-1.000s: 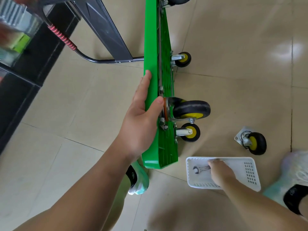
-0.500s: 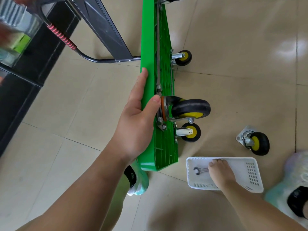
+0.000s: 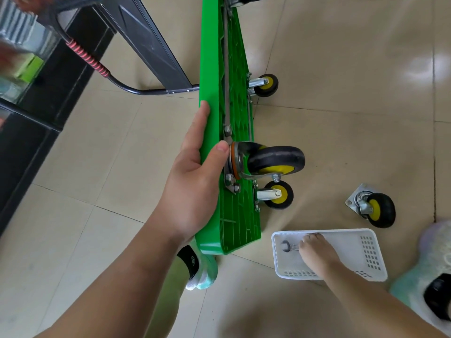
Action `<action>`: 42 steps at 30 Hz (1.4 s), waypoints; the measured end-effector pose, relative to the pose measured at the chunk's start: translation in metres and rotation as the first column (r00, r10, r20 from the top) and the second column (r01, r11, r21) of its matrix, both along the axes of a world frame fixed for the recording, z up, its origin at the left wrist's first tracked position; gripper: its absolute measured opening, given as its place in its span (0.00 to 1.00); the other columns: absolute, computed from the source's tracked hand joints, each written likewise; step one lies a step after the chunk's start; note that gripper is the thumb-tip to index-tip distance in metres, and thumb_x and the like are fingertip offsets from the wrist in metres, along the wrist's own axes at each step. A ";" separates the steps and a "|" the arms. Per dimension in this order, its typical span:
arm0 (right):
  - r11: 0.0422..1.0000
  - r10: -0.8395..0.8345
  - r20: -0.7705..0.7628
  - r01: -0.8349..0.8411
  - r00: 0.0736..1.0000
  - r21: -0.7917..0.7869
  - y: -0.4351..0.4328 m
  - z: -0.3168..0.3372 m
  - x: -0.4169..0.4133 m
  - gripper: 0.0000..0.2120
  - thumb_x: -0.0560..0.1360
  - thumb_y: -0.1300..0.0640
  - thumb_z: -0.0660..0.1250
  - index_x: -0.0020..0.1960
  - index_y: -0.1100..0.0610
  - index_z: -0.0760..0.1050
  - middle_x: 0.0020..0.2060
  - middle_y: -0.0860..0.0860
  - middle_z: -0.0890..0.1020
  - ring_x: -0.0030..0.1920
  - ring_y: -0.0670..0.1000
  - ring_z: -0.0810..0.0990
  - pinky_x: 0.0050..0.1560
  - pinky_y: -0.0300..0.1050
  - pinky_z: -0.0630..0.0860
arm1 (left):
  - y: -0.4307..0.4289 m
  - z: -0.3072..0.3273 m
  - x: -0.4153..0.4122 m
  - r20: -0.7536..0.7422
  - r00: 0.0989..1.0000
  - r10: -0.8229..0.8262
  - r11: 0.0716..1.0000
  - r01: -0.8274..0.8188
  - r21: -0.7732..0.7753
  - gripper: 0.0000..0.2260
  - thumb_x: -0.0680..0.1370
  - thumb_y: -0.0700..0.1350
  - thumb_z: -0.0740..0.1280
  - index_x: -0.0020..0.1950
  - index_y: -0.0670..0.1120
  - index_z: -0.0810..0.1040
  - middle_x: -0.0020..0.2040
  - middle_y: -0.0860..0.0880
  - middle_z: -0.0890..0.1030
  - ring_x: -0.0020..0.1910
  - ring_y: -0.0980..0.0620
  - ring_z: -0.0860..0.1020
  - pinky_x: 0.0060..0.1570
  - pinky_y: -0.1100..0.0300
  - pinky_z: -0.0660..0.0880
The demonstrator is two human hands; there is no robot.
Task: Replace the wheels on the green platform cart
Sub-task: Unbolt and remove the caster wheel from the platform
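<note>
Barely any change: right hand (image 3: pixel 317 252) stays in the white basket (image 3: pixel 366 242), fingertips settled over the wrench (image 3: pixel 286 246) handle; can't tell if it's actually pinched yet. Left hand (image 3: pixel 192 189) is clamped, thumb against fingers, on the edge of the green platform cart (image 3: pixel 212 69), which stands on its side on the floor. The big caster (image 3: pixel 275 159) sits by the thumb and a loose caster (image 3: pixel 375 208) lies on the tiles nearby. Best bet: grab mid-handle firmly, keep the cart braced, and seat the open end squarely on a mounting nut (image 3: pixel 229 178).
</note>
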State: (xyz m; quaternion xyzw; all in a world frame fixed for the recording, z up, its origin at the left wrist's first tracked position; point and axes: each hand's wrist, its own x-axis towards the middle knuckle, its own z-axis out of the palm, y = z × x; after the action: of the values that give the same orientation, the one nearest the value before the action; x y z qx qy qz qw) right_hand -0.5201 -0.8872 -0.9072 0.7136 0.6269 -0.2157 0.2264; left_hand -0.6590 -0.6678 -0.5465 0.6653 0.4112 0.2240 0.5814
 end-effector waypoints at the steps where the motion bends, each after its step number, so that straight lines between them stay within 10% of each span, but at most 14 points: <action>1: 1.000 0.007 0.002 -0.007 1.000 -0.015 0.000 0.000 0.000 0.17 0.79 0.66 0.55 0.61 0.58 0.77 0.58 0.56 0.78 0.60 0.57 0.75 0.67 0.51 0.67 | 0.000 0.000 0.000 0.000 1.000 -0.002 1.000 0.002 -0.001 0.32 0.79 0.49 0.62 0.82 0.59 0.58 0.76 0.57 0.72 0.74 0.49 0.73 0.74 0.42 0.67; 10: 0.998 -0.058 -0.072 0.057 0.996 -0.005 0.018 0.056 -0.003 0.15 0.82 0.62 0.55 0.67 0.61 0.69 0.61 0.58 0.77 0.61 0.58 0.78 0.65 0.51 0.71 | 0.001 0.002 0.003 -0.027 1.000 -0.006 1.000 0.007 0.021 0.32 0.78 0.51 0.61 0.82 0.59 0.56 0.79 0.56 0.66 0.78 0.50 0.67 0.77 0.44 0.64; 15: 0.974 -0.163 -0.233 0.194 0.959 0.118 0.019 0.113 -0.002 0.11 0.81 0.61 0.57 0.63 0.55 0.67 0.50 0.51 0.80 0.43 0.48 0.77 0.42 0.42 0.70 | 0.001 0.005 0.004 -0.066 0.998 0.001 0.998 0.003 0.059 0.32 0.78 0.53 0.60 0.82 0.61 0.56 0.81 0.58 0.62 0.79 0.59 0.61 0.80 0.49 0.58; 19: 0.875 -0.274 -0.505 0.430 0.818 0.222 0.024 0.165 -0.002 0.06 0.84 0.54 0.54 0.49 0.51 0.64 0.39 0.45 0.71 0.37 0.46 0.68 0.38 0.43 0.66 | 0.002 0.007 0.004 -0.063 0.998 0.002 1.000 0.000 0.027 0.32 0.77 0.54 0.60 0.82 0.62 0.57 0.81 0.59 0.60 0.80 0.60 0.59 0.81 0.50 0.57; 30: 0.609 -0.256 -0.810 0.739 0.527 0.288 0.022 0.295 -0.006 0.06 0.77 0.54 0.70 0.49 0.44 0.73 0.31 0.39 0.76 0.30 0.43 0.71 0.32 0.32 0.66 | 0.005 0.009 0.003 -0.079 0.996 -0.035 0.999 0.036 0.010 0.27 0.86 0.45 0.59 0.82 0.63 0.55 0.83 0.58 0.56 0.81 0.58 0.56 0.81 0.49 0.55; 37: 0.498 -0.235 -0.949 0.864 0.211 0.069 0.044 0.359 0.001 0.10 0.80 0.54 0.68 0.48 0.38 0.78 0.31 0.46 0.76 0.31 0.48 0.73 0.37 0.53 0.80 | 0.006 0.012 0.001 -0.125 0.991 -0.049 0.998 0.054 0.038 0.27 0.86 0.46 0.60 0.80 0.66 0.54 0.82 0.61 0.56 0.79 0.60 0.58 0.81 0.54 0.54; 42: 0.541 -0.240 -0.932 0.835 0.271 0.104 0.069 0.394 0.018 0.09 0.81 0.51 0.65 0.50 0.36 0.76 0.32 0.47 0.77 0.25 0.45 0.73 0.26 0.41 0.74 | 0.013 0.016 0.002 -0.208 0.975 -0.080 0.995 0.092 0.049 0.29 0.85 0.45 0.63 0.80 0.65 0.55 0.81 0.56 0.59 0.76 0.60 0.60 0.77 0.60 0.54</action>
State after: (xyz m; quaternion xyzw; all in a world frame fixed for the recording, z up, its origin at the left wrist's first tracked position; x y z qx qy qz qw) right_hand -0.5018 -0.8183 -0.5131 0.7200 0.3750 -0.3899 -0.4346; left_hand -0.6573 -0.6550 -0.5308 0.7186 0.4333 0.1404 0.5254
